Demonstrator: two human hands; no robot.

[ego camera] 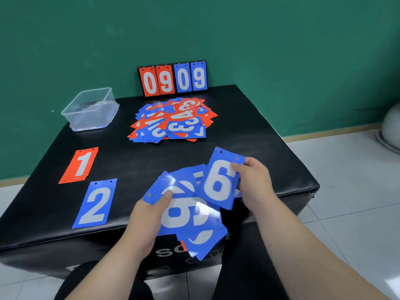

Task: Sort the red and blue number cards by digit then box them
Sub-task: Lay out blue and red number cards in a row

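Number cards (173, 120) mid-sort, heaped red and blue at the far side of a black padded table (249, 126), in front of a flip scoreboard (173, 79) reading 0909. Laid out so far at the near left: only a red 1 stack (79, 165) and a blue 2 card (95, 204). Fan of blue cards (188, 219) gripped in the left hand (147, 215), thumb on top. Blue 6 card (218, 182) pinched in the right hand (253, 182), overlapping the fan. Clear box (91, 109) at the far left corner, no coloured cards visible inside. Judged early: most sorting and all boxing left.
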